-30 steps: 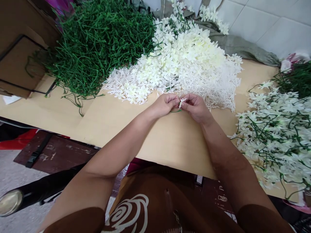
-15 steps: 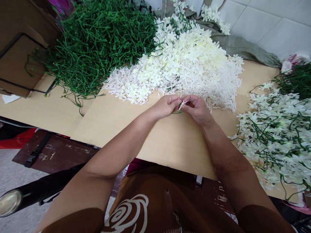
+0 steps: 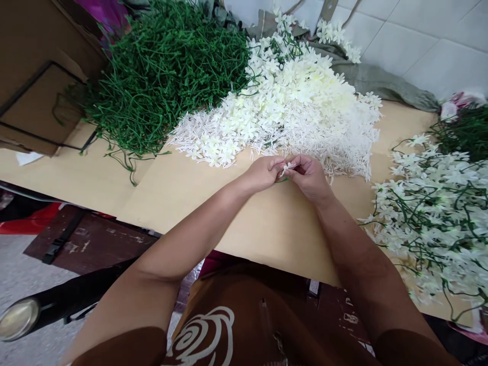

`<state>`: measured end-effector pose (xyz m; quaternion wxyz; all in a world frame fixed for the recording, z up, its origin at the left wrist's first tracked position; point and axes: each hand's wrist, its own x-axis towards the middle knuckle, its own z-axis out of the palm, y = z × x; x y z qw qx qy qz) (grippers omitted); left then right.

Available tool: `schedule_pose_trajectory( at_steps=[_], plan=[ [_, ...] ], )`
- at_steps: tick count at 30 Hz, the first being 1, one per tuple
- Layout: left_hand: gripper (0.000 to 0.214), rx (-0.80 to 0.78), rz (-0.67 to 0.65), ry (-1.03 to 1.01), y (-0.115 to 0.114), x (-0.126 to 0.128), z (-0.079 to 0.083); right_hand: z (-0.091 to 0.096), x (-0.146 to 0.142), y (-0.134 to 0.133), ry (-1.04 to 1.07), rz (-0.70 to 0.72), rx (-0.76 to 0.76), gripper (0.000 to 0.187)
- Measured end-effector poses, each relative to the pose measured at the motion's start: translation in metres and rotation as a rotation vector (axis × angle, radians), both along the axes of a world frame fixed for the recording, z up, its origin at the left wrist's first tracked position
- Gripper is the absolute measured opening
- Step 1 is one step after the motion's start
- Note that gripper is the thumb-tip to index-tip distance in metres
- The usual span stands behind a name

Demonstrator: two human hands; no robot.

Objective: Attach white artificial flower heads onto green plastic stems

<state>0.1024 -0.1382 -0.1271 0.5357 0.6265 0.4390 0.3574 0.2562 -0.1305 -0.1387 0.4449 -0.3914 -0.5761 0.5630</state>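
Observation:
Over the near part of the table, my left hand (image 3: 264, 173) and my right hand (image 3: 310, 178) meet, fingertips pinched close together. Between them is a small white artificial flower (image 3: 286, 168), gripped by the fingers of my right hand. A thin green plastic stem (image 3: 282, 179) shows just below the fingertips, its upper end hidden by my left hand's closed fingers. Just beyond my hands lies a heap of loose white flowers (image 3: 297, 91) with pale stalks. To its left is a big tangled pile of green stems (image 3: 171, 76).
At the right, white flowers on green stems (image 3: 438, 208) lie heaped on the brown-paper-covered table (image 3: 190, 198). A cardboard box (image 3: 34, 66) and a black wire frame (image 3: 26, 86) stand at the left. Grey cloth (image 3: 385, 81) lies along the tiled wall.
The view has shifted slightly. My hands stay together with fingers pinched, and the white flower shows a little more plainly between them.

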Motion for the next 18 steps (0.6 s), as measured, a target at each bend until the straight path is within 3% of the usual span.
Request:
schedule_pose_trajectory(
  at_steps=[8, 10, 15, 18],
  plan=[
    [0.036, -0.015, 0.062, -0.019, 0.001, 0.005, 0.002, 0.001, 0.003, 0.005, -0.045, -0.018, -0.034, 0.045],
    [0.035, 0.082, 0.054, 0.025, 0.003, 0.002, 0.004, 0.005, 0.008, 0.006, -0.011, -0.026, -0.063, 0.045],
    [0.026, 0.493, 0.087, 0.164, 0.004, -0.012, 0.011, 0.021, 0.025, 0.006, 0.158, -0.117, -0.205, 0.048],
    [0.024, 0.626, 0.041, 0.192, 0.001, -0.014, 0.011, 0.03, 0.032, 0.001, 0.175, -0.124, -0.311, 0.048]
  ],
)
